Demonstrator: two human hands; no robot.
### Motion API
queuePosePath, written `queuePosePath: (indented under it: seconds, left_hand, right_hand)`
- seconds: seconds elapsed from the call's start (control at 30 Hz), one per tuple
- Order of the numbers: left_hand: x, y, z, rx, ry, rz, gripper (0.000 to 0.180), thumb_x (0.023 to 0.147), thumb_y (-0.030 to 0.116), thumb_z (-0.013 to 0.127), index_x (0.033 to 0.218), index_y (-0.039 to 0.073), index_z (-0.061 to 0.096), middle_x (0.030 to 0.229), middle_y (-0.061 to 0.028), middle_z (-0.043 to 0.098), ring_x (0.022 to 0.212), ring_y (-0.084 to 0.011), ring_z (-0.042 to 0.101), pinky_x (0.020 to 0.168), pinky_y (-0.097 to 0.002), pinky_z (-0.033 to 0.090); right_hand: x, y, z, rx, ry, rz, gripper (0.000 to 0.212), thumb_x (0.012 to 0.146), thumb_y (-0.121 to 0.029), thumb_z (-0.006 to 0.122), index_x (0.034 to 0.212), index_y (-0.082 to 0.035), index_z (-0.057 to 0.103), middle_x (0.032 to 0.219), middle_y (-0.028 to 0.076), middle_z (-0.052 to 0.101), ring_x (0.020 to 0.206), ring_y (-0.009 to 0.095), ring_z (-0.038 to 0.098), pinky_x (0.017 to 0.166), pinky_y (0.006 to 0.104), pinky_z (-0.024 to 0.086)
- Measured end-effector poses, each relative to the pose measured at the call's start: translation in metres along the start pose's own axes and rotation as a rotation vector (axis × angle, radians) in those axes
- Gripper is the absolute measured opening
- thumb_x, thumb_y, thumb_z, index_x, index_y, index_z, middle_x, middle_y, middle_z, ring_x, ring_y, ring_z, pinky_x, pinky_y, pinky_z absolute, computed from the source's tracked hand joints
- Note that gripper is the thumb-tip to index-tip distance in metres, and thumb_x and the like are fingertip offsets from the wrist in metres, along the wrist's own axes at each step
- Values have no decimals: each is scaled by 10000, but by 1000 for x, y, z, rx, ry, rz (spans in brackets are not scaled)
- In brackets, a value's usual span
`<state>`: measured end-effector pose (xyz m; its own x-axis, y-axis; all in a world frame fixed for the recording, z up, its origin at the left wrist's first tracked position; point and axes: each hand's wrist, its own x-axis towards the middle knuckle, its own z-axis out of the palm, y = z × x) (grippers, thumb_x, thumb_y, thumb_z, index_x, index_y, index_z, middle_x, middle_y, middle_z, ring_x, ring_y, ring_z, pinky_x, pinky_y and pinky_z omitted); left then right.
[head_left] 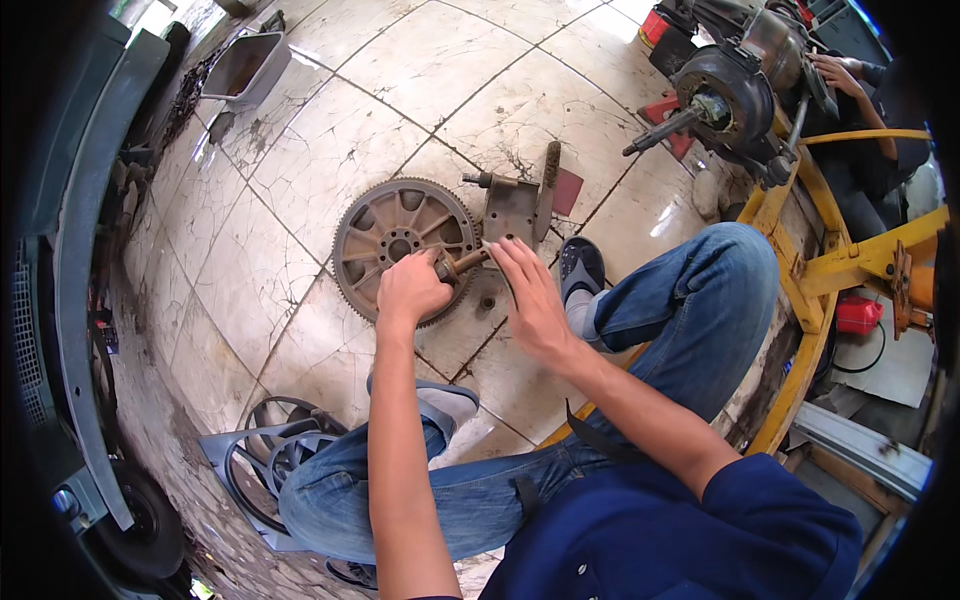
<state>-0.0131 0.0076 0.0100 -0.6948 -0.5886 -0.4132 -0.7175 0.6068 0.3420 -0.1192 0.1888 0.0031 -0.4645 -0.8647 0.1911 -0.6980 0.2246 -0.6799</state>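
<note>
My left hand point(412, 288) is closed around a short, brownish metal shaft point(466, 264), over the lower right part of a toothed flywheel point(362, 240) that lies flat on the floor. At the shaft's other end is my right hand point(532, 300), its fingers stretched out and close together. Whether anything thin lies under that palm is hidden. Just beyond these fingers sits a boxy metal block point(511, 208) with holes. A long, dirty, flat bar point(548, 190) leans or lies along the block's right side. Beside it is a reddish-brown square sheet point(567, 191).
A grey metal pan point(247, 70) stands at the far left. A fan with its shroud point(262, 460) lies by my left knee. Yellow frame point(815, 270) rises on the right, near a large axle assembly point(725, 100). Another person's hand point(840, 74) is at that assembly.
</note>
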Motion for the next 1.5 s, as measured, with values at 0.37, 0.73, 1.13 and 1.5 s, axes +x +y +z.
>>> queuePosePath:
  seconds: [0.37, 0.73, 1.13, 1.5]
  left_hand:
    - [13, 2, -8, -14, -65, -51, 574, 690, 185, 583, 1257, 131, 657, 1176, -171, 683, 1082, -342, 652, 950, -423, 519]
    - [29, -11, -15, -19, -55, -46, 589, 690, 215, 584, 1273, 175, 659, 1070, -228, 698, 1024, -381, 665, 924, -449, 524]
    - [12, 1, -3, -55, 48, -110, 497, 707, 188, 593, 1191, 146, 699, 1035, -204, 710, 996, -371, 677, 901, -452, 538]
    - [6, 2, 7, -121, 97, -120, 556, 686, 180, 585, 1233, 163, 682, 1000, -227, 706, 966, -391, 676, 892, -455, 535]
  right_hand:
    - [76, 35, -9, -763, -518, -214, 626, 883, -106, 569, 1485, -105, 397, 1531, 132, 396, 1436, 308, 337, 1108, 575, 327]
    - [58, 38, 7, -668, -274, -318, 634, 920, -176, 550, 1525, -178, 363, 1553, 125, 366, 1457, 296, 305, 1103, 606, 307]
    - [58, 51, 11, -616, -190, -322, 618, 924, -134, 532, 1516, -166, 360, 1542, 111, 380, 1462, 268, 306, 1136, 580, 290]
    - [52, 51, 6, -629, -230, -328, 667, 889, -75, 542, 1525, -117, 344, 1565, 106, 365, 1466, 265, 308, 1162, 543, 273]
